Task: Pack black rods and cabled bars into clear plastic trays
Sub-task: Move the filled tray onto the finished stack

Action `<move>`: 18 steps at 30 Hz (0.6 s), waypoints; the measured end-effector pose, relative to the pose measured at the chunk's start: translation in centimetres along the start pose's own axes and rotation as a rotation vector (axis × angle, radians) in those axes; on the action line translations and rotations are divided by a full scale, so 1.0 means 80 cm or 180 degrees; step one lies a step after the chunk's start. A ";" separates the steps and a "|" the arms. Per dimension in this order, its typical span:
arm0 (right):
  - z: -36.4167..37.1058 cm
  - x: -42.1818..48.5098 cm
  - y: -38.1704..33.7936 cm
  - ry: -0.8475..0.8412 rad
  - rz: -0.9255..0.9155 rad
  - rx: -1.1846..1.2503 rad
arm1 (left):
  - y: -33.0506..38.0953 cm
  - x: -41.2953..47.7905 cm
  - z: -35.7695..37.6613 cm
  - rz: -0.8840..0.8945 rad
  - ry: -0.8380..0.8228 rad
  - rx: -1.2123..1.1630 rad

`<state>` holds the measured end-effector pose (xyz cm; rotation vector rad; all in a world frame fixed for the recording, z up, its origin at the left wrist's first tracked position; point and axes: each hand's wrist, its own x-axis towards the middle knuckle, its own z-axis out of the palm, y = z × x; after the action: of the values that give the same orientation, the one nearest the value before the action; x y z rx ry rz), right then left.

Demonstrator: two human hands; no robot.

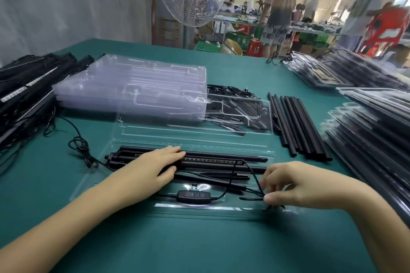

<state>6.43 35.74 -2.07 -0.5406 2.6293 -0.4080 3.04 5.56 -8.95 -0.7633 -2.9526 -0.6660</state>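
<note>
Head view. My left hand [158, 165] lies flat with its grip released, fingers straight, pressing the cabled bar [221, 160] into the clear tray [93, 186] on the green worktop [199, 239]. At the tray's right end, my right hand [286, 186] has its grip pinched on the cable [253, 175]. Loose rods [299, 126] lie beyond the tray.

Left hand [155, 166] lies flat, fingers straight; right hand [286, 186] is curled up, pinching a cable [254, 177], both forearms stretched forward.
</note>
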 end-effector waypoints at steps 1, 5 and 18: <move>0.000 0.001 -0.001 -0.0004 -0.0025 0.0032 | 0.004 -0.001 -0.002 0.0024 0.0112 0.0054; 0.002 0.000 -0.004 0.0002 -0.0123 0.0156 | 0.046 -0.002 -0.007 0.0458 0.0616 -0.0226; 0.004 0.007 -0.005 0.0439 -0.0265 0.0375 | 0.117 0.056 0.020 0.0934 -0.0155 -0.0681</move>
<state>6.23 35.06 -2.35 -0.6041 2.6983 -0.6431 3.59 15.66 -6.08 -1.2147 -2.7529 -0.9569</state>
